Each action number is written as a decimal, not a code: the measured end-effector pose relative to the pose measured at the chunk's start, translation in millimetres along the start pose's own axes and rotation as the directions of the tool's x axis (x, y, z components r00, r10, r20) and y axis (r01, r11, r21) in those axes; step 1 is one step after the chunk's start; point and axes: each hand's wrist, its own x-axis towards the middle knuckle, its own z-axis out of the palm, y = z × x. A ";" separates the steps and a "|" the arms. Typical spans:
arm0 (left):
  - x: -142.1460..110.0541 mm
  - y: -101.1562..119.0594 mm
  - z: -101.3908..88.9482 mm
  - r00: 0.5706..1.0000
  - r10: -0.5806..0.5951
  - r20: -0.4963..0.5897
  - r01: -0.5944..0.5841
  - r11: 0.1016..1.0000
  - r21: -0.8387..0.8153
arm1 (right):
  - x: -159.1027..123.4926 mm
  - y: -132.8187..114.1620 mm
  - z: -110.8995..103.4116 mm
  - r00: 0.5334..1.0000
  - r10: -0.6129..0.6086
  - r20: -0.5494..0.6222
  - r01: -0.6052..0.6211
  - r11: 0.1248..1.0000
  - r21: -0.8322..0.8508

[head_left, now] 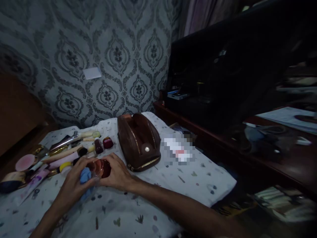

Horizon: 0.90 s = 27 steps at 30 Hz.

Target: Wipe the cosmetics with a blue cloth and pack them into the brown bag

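Both my hands meet over a white patterned cloth. My left hand is closed on a blue cloth and presses it against a small dark red jar. My right hand is wrapped round that jar from the right. Just behind my hands lies a row of makeup items: brushes, tubes, small bottles and a pink round compact. A brown glossy pouch stands right of them, close to my right hand.
A dark wooden shelf unit with a black screen runs along the right. Papers and small objects lie on its top and lower shelf. Patterned wallpaper is behind. A brown surface rises at the far left.
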 end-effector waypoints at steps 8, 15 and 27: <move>27.6 40.8 -11.3 0.994 0.022 -0.111 -0.008 0.992 0.125 | 10.1 -37.4 -53.7 0.991 -0.107 -0.081 0.098 0.990 -0.104; 104.8 68.9 16.7 0.970 0.244 0.008 -0.241 0.952 0.187 | 25.9 -53.0 -120.8 0.933 0.071 -0.354 0.055 0.942 0.332; 142.4 58.5 46.4 0.873 0.289 0.393 -0.406 0.877 0.256 | 87.0 33.0 -139.5 0.858 0.283 -0.430 -0.269 0.959 0.094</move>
